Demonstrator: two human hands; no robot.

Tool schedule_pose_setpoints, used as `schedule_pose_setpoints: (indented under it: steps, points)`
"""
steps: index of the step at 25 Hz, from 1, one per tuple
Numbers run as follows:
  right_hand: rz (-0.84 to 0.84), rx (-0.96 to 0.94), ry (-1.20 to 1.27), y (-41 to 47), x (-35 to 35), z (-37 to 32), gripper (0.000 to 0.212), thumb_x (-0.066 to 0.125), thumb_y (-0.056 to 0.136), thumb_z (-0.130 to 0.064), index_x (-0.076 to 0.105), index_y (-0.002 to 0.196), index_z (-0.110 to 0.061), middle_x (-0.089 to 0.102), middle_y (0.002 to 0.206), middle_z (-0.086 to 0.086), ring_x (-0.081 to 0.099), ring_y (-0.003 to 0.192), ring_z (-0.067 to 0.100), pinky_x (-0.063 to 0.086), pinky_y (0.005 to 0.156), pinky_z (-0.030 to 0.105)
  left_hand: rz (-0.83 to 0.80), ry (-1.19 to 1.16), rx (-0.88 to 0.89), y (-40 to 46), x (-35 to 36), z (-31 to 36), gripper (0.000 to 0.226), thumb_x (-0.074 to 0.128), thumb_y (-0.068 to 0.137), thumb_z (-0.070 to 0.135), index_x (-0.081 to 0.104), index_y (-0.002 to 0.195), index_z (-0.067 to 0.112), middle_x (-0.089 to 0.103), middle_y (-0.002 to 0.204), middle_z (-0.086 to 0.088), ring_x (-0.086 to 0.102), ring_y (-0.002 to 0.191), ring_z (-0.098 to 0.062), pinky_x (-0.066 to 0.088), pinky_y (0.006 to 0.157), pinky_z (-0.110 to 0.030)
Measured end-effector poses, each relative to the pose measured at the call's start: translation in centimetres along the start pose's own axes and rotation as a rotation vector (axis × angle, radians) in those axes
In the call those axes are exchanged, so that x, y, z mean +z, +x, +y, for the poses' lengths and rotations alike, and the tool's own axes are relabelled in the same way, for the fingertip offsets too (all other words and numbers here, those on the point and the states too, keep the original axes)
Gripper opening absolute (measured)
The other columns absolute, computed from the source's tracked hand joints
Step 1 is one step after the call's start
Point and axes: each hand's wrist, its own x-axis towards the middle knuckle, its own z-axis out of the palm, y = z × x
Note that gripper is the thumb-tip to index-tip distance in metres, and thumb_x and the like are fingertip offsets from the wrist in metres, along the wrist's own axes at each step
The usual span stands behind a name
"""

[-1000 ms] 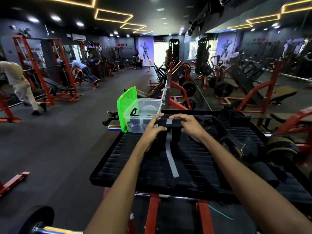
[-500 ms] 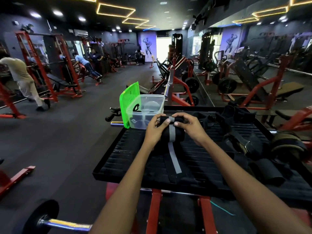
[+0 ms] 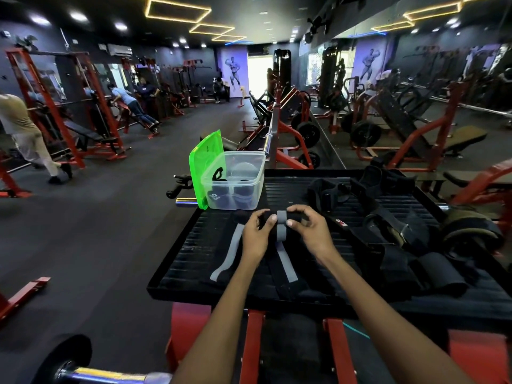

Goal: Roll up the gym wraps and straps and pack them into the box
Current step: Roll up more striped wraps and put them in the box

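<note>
Gripping a black wrap (image 3: 279, 221) with grey stripe, left hand (image 3: 256, 234) and right hand (image 3: 310, 231) fingers curling around its roll on the worktop (image 3: 194, 253), near the clear box (image 3: 235, 187); box logo unreadable.

Both forearms bare to each hand (image 3: 256, 235), no sleeves.

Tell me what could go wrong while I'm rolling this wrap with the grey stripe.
The wrap is only partly rolled between your left hand and right hand; its loose tail could skew and make the roll uneven. A second striped wrap lies beside it and might get caught in. The clear box already holds rolls, so space may run short.
</note>
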Motion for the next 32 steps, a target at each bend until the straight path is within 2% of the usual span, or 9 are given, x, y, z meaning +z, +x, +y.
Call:
schedule_pose_setpoints:
  steps: [5,9,11,13,18,22,26,29,32]
  points:
    - [0.031,0.092,-0.042,-1.3,-0.7,2.0,0.016,0.064,0.087,-0.014,0.064,0.103,-0.015,0.065,0.094,-0.010,0.059,0.078,-0.010,0.042,0.068,0.011,-0.058,0.165,0.050,-0.6,-0.2,-2.1,0.024,0.065,0.086,0.013,0.058,0.108,0.016,0.061,0.103,0.008,0.056,0.102,-0.011,0.043,0.092,-0.024]
    - [0.045,0.038,-0.072,-1.4,-0.7,2.1,0.014,0.067,0.084,-0.007,0.067,0.097,-0.009,0.066,0.093,-0.010,0.060,0.081,-0.009,0.044,0.071,0.014,-0.105,0.290,0.175,-0.8,-0.3,-2.0,0.025,0.060,0.090,0.018,0.054,0.114,0.014,0.057,0.110,0.007,0.054,0.103,-0.009,0.040,0.083,-0.008]
    - [0.031,-0.009,-0.075,-1.5,-0.6,1.8,0.017,0.066,0.081,0.002,0.066,0.098,-0.003,0.066,0.095,-0.008,0.060,0.085,-0.010,0.045,0.077,0.010,-0.101,0.314,0.186,-1.1,-0.3,-1.8,0.030,0.062,0.089,0.025,0.053,0.116,0.016,0.058,0.111,0.008,0.054,0.103,-0.005,0.042,0.084,-0.009]
    - [0.008,-0.046,-0.080,-1.7,-0.4,1.3,0.020,0.065,0.081,0.004,0.065,0.100,-0.002,0.065,0.098,-0.008,0.060,0.090,-0.010,0.044,0.082,0.009,-0.060,0.306,0.191,-1.1,-0.4,-1.6,0.026,0.065,0.087,0.024,0.055,0.110,0.017,0.058,0.107,0.010,0.055,0.102,-0.005,0.043,0.086,-0.017]
    - [-0.014,-0.008,-0.095,-1.6,0.2,1.7,0.017,0.061,0.089,-0.016,0.064,0.106,-0.018,0.064,0.102,-0.016,0.059,0.091,-0.006,0.044,0.080,0.015,-0.085,0.239,0.272,-1.1,-0.5,-1.5,0.029,0.069,0.080,0.011,0.055,0.103,0.023,0.060,0.105,0.009,0.056,0.105,-0.009,0.045,0.086,-0.020]
    - [-0.002,-0.052,-0.059,0.5,0.5,1.1,0.021,0.065,0.083,0.000,0.065,0.102,-0.011,0.065,0.101,-0.010,0.059,0.092,-0.007,0.043,0.083,0.011,-0.007,0.097,0.165,0.0,-0.1,-1.2,0.030,0.062,0.087,0.033,0.053,0.114,0.025,0.063,0.108,0.010,0.058,0.106,-0.006,0.045,0.094,-0.022]
    - [-0.075,-0.076,-0.095,3.3,0.3,1.4,0.022,0.066,0.083,-0.003,0.064,0.101,-0.015,0.065,0.103,-0.011,0.060,0.099,0.001,0.044,0.091,0.018,0.016,0.086,0.097,2.6,0.4,-2.0,0.028,0.057,0.086,0.034,0.060,0.108,0.017,0.067,0.102,0.001,0.062,0.099,-0.013,0.047,0.089,-0.029]
    - [-0.078,-0.066,-0.086,3.4,-0.1,2.7,0.020,0.062,0.088,-0.009,0.062,0.102,-0.023,0.063,0.108,-0.012,0.059,0.102,-0.002,0.042,0.093,0.016,0.004,0.113,0.143,3.1,0.4,-2.6,0.023,0.057,0.085,0.031,0.055,0.108,0.032,0.065,0.103,0.009,0.062,0.095,-0.011,0.048,0.082,-0.023]
    - [-0.051,-0.054,-0.030,3.6,-0.3,3.2,0.029,0.062,0.085,0.000,0.063,0.097,-0.027,0.064,0.108,-0.005,0.060,0.104,0.006,0.044,0.098,0.025,-0.023,0.173,0.184,2.9,0.5,-2.5,0.023,0.056,0.090,0.032,0.049,0.110,0.040,0.062,0.106,0.012,0.060,0.094,-0.009,0.046,0.079,-0.017]
